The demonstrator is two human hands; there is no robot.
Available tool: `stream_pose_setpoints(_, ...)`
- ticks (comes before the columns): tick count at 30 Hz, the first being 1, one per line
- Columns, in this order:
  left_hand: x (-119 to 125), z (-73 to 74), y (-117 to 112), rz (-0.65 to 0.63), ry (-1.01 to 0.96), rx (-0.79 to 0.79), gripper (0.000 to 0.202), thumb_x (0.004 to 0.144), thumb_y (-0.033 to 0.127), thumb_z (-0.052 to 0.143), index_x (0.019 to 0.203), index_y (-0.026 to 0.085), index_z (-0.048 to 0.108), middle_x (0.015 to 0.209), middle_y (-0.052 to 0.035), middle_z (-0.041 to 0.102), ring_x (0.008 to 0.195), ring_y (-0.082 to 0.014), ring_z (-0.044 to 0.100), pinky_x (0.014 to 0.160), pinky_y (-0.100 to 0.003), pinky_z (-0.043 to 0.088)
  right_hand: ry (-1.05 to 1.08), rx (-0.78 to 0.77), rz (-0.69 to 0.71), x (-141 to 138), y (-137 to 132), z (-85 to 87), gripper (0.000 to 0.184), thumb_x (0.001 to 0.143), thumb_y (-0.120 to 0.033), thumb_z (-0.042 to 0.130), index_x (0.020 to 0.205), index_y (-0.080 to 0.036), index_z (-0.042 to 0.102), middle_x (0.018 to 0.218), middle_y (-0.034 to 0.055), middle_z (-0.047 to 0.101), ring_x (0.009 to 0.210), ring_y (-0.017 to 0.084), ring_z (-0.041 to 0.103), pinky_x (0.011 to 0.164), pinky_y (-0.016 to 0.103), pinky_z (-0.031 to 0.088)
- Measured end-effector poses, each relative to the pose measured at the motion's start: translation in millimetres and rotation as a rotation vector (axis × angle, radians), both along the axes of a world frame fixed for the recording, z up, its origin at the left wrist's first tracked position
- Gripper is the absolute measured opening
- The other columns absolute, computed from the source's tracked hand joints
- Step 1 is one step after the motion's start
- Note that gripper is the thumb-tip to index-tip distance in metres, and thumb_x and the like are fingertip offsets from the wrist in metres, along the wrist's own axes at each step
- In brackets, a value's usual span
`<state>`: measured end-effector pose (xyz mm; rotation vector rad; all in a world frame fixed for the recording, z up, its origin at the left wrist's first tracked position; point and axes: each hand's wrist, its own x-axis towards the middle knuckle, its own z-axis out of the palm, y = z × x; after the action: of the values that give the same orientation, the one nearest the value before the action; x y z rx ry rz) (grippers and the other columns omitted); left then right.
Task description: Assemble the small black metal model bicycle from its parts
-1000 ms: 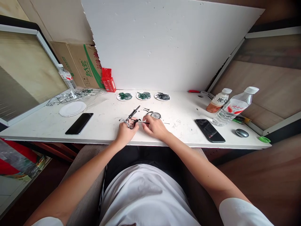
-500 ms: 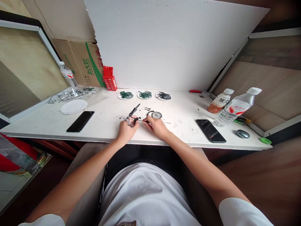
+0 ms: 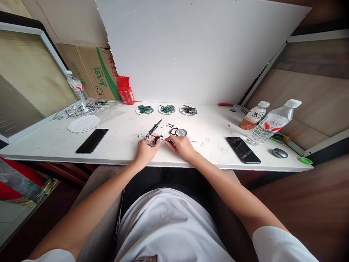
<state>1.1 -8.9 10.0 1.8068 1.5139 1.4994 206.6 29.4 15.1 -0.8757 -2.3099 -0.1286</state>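
My left hand (image 3: pixel 145 150) rests on the white table (image 3: pixel 122 145) with its fingers closed round a small dark metal model frame (image 3: pixel 151 133), which sticks out up and to the right. My right hand (image 3: pixel 180 146) is beside it, pinching a thin dark tool (image 3: pixel 166 140) whose tip points left into the frame. A small spoked wheel (image 3: pixel 180 132) lies just beyond my right hand, with a few tiny loose parts (image 3: pixel 170 125) near it.
Three small plates of dark green and black parts (image 3: pixel 167 109) stand at the back. A black phone (image 3: pixel 92 141) and white plates (image 3: pixel 84 123) lie left, another phone (image 3: pixel 243 150), two bottles (image 3: pixel 269 123), a grey mouse (image 3: pixel 280 153) right. A cardboard box (image 3: pixel 89 71) stands back left.
The hands have hardly moved. My right hand has shifted slightly left toward the frame, and the view has drifted a little.
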Motion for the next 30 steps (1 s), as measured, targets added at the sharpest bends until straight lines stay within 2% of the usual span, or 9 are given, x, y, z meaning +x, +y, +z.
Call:
stream_pose_setpoints(10,-0.8,-1.7,1.8,0.012,0.034,0.011,0.019,0.091,0.033,0.069,0.098,0.016,0.075,0.071,-0.0058,0.076,0.067,-0.0213,0.072,0.071,-0.031,0.057,0.017,0.019,0.032,0.2,0.9,-1.8,0.037,0.114,-0.041,0.051,0.104,-0.019,0.078,0.081,0.0079,0.079,0.072,0.020,0.071,0.065,0.031,0.043)
stream_pose_setpoints(21,-3.4,-5.1,2.5,0.004,0.085,0.033,0.021,0.093,0.034,0.067,0.102,0.018,0.075,0.074,-0.0058,0.076,0.069,-0.0221,0.072,0.069,-0.031,0.055,0.007,-0.006,0.064,1.3,1.2,-3.0,0.037,0.114,-0.039,0.048,0.102,-0.019,0.076,0.077,0.0074,0.076,0.069,0.019,0.068,0.064,0.031,0.042)
stream_pose_setpoints(26,-4.0,-5.3,1.3,0.007,0.147,0.064,0.016,0.095,0.033,0.066,0.096,0.019,0.075,0.082,-0.0092,0.080,0.076,-0.0250,0.076,0.075,-0.033,0.057,0.000,-0.018,0.071,1.2,1.3,-2.9,0.039,0.115,-0.040,0.046,0.100,-0.019,0.075,0.077,0.0073,0.076,0.068,0.019,0.067,0.064,0.031,0.042)
stream_pose_setpoints(30,-4.8,-5.6,1.7,-0.005,0.138,0.054,0.015,0.093,0.032,0.068,0.095,0.020,0.075,0.079,-0.0084,0.079,0.074,-0.0247,0.076,0.074,-0.033,0.057,0.010,-0.034,0.079,1.3,0.8,-1.9,0.039,0.115,-0.040,0.046,0.099,-0.019,0.075,0.077,0.0075,0.076,0.068,0.019,0.067,0.065,0.031,0.042)
